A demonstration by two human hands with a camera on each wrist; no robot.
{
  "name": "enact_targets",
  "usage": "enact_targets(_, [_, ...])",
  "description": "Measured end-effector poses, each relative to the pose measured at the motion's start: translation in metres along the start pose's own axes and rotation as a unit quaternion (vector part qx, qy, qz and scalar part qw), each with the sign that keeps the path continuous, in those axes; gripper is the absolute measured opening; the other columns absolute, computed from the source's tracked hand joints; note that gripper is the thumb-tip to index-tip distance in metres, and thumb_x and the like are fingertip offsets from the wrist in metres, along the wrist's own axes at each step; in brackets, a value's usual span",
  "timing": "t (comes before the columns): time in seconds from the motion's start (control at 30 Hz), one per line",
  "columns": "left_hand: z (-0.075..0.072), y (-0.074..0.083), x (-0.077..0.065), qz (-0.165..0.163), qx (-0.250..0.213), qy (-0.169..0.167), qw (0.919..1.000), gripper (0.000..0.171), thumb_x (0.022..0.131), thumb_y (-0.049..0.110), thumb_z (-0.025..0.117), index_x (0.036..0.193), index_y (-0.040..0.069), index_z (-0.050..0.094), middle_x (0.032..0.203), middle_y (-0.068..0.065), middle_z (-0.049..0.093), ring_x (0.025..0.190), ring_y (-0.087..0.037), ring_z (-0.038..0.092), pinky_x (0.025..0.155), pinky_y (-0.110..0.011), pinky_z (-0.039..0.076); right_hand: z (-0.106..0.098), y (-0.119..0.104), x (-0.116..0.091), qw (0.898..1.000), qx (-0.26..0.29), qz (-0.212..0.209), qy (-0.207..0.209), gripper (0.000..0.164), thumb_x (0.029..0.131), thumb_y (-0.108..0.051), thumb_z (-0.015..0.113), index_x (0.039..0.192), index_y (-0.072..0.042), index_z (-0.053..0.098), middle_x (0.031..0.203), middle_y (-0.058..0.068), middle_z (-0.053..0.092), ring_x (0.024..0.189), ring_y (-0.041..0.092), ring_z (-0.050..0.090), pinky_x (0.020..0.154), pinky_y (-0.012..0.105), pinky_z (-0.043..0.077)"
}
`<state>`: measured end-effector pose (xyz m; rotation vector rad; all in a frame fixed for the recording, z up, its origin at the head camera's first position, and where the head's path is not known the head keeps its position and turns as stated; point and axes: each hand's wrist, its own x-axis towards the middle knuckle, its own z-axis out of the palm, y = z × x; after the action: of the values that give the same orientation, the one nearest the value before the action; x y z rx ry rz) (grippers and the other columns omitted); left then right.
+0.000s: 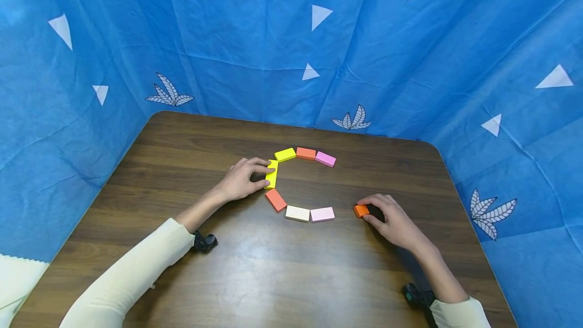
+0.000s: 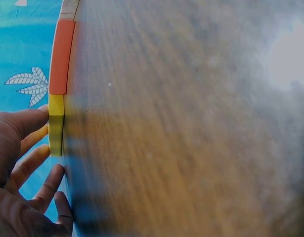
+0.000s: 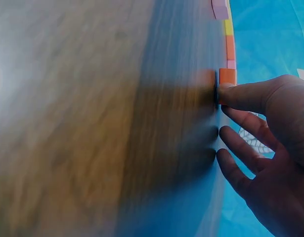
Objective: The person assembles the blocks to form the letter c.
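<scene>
My left hand [image 1: 246, 178] is at a yellow block [image 1: 271, 178] that lies lengthwise away from me on the table. Its thumb touches the near end and its fingertips reach the far part; the left wrist view shows thumb and fingers around the yellow block [image 2: 56, 126]. To the right, my right hand [image 1: 393, 221] pinches a small orange block [image 1: 361, 210] between thumb and fingers. In the right wrist view the thumb lies against the orange block [image 3: 227, 76], the other fingers spread below it.
Flat blocks form a curve open to the right: yellow [image 1: 285, 154], orange-red [image 1: 305, 153] and pink [image 1: 325, 159] behind; red-orange [image 1: 276, 200], cream [image 1: 297, 213] and pale pink [image 1: 322, 214] in front. A blue patterned curtain [image 1: 255, 39] hangs around the wooden table [image 1: 218, 135].
</scene>
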<state>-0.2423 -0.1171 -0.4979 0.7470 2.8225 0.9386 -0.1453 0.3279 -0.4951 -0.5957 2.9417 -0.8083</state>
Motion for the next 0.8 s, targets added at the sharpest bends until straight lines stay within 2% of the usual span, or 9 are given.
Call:
enact_targets(0.23, [0.001,-0.001,0.000,0.002,0.003,0.002,1.0000,0.042,0.101,0.030,0.077,0.142,0.021,0.073,0.157,-0.004,0.062,0.138,-0.038,0.055,0.102,-0.062,0.044,0.005,-0.007,0.012,1.000,0.001,-0.012,-0.010,0.037,0.098,-0.008,0.079,0.133,-0.019,0.072,0.135,0.003,0.072,0.129,0.032,0.061,0.109,0.062,0.051])
enact_targets(0.57, [0.000,0.000,0.001,0.004,0.001,0.004,1.0000,0.043,0.101,0.030,0.078,0.142,0.019,0.073,0.157,-0.004,0.062,0.135,-0.036,0.056,0.100,-0.059,0.044,0.009,-0.017,0.023,0.999,0.016,-0.035,-0.027,0.035,0.097,-0.009,0.079,0.130,-0.019,0.074,0.134,0.000,0.074,0.129,0.028,0.062,0.110,0.058,0.051])
enact_targets(0.8, [0.000,0.000,0.001,0.001,0.000,0.003,1.0000,0.043,0.101,0.030,0.077,0.142,0.019,0.073,0.157,-0.005,0.062,0.138,-0.039,0.055,0.102,-0.062,0.044,0.010,-0.022,0.029,0.998,0.015,-0.049,-0.040,0.033,0.099,-0.010,0.078,0.130,-0.020,0.074,0.133,-0.001,0.073,0.129,0.026,0.062,0.111,0.057,0.051])
